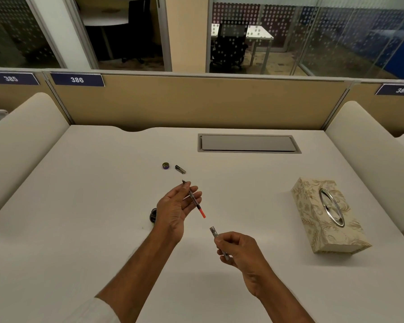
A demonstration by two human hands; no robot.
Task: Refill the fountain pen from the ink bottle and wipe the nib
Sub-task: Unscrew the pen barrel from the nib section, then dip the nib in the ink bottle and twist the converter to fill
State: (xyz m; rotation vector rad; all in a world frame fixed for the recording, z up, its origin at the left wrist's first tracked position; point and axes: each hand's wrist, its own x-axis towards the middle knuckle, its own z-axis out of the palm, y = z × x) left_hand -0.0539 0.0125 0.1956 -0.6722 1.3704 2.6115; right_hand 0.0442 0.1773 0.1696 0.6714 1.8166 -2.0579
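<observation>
I log left hand (pixel 175 206) pinching slim nib section (pixel 194 199), orange-tipped; right hand (pixel 237 248) gripping metal barrel (pixel 216 236); round ink bottle (pixel 153 215) beside wrist.

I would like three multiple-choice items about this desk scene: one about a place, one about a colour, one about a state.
1. Where is the tissue box?
A. on the right part of the desk
B. beside the bottle cap
C. under the left hand

2. What colour is the end of the converter on the pen section held by the left hand?
A. green
B. orange-red
C. white

3. In what state is the ink bottle?
A. capped
B. lying on its side
C. open and upright

Answers:
1. A: the box lies far to the right, apart from the other things.
2. B: the tip pointing toward the right hand is orange-red.
3. C: the bottle cap lies apart on the desk, and the bottle stands behind the left hand.
</observation>
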